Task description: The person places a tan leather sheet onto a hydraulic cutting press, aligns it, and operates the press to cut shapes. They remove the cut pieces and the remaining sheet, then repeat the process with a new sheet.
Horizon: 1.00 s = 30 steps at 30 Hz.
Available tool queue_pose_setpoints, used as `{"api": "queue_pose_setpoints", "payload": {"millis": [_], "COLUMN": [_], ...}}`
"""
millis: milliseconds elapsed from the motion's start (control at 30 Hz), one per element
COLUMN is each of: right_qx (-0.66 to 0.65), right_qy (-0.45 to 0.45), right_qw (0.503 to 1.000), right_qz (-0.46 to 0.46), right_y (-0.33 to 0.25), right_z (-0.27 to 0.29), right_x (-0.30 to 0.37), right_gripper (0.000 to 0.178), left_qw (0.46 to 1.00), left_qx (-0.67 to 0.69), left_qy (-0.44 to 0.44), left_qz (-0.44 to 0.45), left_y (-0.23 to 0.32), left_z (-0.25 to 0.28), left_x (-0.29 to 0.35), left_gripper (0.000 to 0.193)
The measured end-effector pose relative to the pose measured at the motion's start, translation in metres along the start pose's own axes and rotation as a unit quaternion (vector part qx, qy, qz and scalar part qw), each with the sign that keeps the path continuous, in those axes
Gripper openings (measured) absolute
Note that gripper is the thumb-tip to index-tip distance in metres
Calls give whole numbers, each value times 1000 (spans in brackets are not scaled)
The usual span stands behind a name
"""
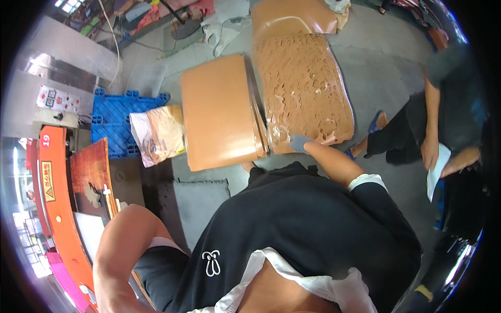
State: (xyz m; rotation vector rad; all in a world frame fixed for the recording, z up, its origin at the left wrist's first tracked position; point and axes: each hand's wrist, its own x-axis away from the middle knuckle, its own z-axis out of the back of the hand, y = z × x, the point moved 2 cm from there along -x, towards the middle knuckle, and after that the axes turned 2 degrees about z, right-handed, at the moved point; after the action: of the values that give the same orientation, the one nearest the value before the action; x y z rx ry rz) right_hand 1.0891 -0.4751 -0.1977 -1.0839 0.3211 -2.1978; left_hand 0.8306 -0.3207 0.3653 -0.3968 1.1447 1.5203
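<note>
My right hand, in a grey glove, is at the near edge of a pile of tan sheets riddled with cut-out holes. It appears to touch that edge; its fingers are too indistinct to tell whether they grip a sheet. Just left of this pile lies a stack of smooth, uncut tan sheets, its right side showing several layers. My left forearm runs down along the lower left, and the hand itself is outside the picture.
An orange machine with a reddish board stands at left. Beside it are a blue plastic pallet and a printed sack. On the right, another person holds a pale sheet. More tan sheeting lies beyond.
</note>
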Motion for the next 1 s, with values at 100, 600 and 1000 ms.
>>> {"api": "queue_pose_setpoints", "payload": {"millis": [100,600,1000], "right_qx": [-20,-55,-138], "right_qy": [14,-126,-39], "right_qw": [1000,990,951], "right_qz": [-4,1,-274], "right_y": [-28,-104,13], "right_z": [-2,-120,-320], "right_x": [-15,-152,-329], "right_gripper": [25,21,49], "left_qw": [997,521,429], "left_qx": [72,65,112], "left_qy": [22,398,32], "left_qz": [-9,753,896], "left_y": [-5,-150,-169], "left_z": [36,15,-279], "left_x": [46,451,605], "left_gripper": [7,38,75]}}
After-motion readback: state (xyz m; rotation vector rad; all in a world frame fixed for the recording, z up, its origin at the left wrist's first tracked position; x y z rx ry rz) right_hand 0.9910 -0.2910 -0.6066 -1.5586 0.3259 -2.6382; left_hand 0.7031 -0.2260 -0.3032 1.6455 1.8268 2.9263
